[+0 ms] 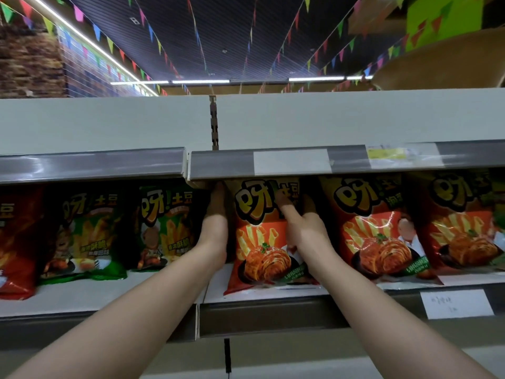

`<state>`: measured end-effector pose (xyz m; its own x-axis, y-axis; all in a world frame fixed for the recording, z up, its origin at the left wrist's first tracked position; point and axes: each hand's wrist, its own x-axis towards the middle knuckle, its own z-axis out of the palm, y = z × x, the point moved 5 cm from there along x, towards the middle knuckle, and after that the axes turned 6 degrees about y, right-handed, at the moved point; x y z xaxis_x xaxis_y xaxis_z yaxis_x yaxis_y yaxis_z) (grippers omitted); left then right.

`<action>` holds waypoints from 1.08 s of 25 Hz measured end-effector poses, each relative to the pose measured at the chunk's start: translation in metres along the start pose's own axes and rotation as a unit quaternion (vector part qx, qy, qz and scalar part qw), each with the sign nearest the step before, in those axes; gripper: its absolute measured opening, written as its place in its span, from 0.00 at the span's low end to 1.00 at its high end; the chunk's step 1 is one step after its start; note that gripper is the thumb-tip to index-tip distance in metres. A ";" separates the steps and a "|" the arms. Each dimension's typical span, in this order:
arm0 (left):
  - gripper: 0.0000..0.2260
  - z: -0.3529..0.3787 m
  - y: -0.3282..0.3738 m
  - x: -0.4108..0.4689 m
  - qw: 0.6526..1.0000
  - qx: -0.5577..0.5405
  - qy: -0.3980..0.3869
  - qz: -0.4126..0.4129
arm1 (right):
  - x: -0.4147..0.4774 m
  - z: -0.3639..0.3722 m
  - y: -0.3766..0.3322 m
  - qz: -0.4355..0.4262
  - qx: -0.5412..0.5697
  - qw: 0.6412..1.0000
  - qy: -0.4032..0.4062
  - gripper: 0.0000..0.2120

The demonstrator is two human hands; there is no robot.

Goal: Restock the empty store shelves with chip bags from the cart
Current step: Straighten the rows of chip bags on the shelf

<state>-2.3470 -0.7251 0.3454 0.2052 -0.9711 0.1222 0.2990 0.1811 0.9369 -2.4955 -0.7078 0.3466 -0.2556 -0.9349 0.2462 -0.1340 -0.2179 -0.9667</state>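
The white shelf [82, 296] carried a row of upright packets: green chip bags [90, 231] on the left, other orange bags [377, 231] on the right. Between them stood one orange chip bag [259, 242]. The right hand [303, 228] pinched its right edge, thumb in front. The left hand [216, 220] lay flat against its left edge, fingers [218, 192] straight.

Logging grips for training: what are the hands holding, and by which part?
The orange chip bag: right hand pinches its upper right edge; left hand lies straight against its upper left edge.
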 end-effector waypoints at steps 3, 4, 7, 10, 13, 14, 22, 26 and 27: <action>0.19 0.010 -0.003 -0.026 0.982 0.174 -0.026 0.075 | -0.004 0.004 0.004 0.036 -0.030 0.998 -0.046 0.17; 0.21 0.014 -0.007 -0.026 0.971 0.221 -0.030 0.088 | -0.003 0.005 0.006 0.028 -0.037 0.998 -0.049 0.16; 0.18 0.019 -0.012 -0.016 0.953 0.292 0.007 0.084 | -0.001 0.002 0.007 -0.006 -0.019 0.999 -0.025 0.10; 0.20 0.018 -0.010 -0.014 0.943 0.319 0.047 0.084 | 0.006 0.004 0.009 -0.032 -0.038 0.998 -0.025 0.17; 0.19 0.016 -0.009 -0.009 0.899 0.418 0.075 0.107 | 0.014 0.015 0.014 -0.042 -0.064 0.996 -0.042 0.37; 0.20 0.017 -0.006 -0.010 0.870 0.469 0.087 0.124 | 0.016 0.017 0.016 -0.039 -0.064 0.996 -0.044 0.38; 0.24 0.009 -0.010 -0.012 0.932 0.336 0.074 0.113 | 0.018 0.019 0.011 -0.057 -0.112 0.992 -0.030 0.44; 0.24 0.005 -0.004 -0.011 0.925 0.354 0.061 0.126 | 0.001 0.005 -0.015 -0.125 -0.223 0.965 0.058 0.47; 0.24 0.006 -0.002 -0.014 0.929 0.333 0.062 0.147 | -0.008 -0.003 -0.023 -0.177 -0.237 0.952 0.083 0.41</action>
<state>-2.3558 -0.7128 0.3438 0.3042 -0.8621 0.4053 -0.4221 0.2595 0.8686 -2.4934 -0.6939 0.3674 -0.2575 -0.7609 0.5956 -0.6463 -0.3227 -0.6915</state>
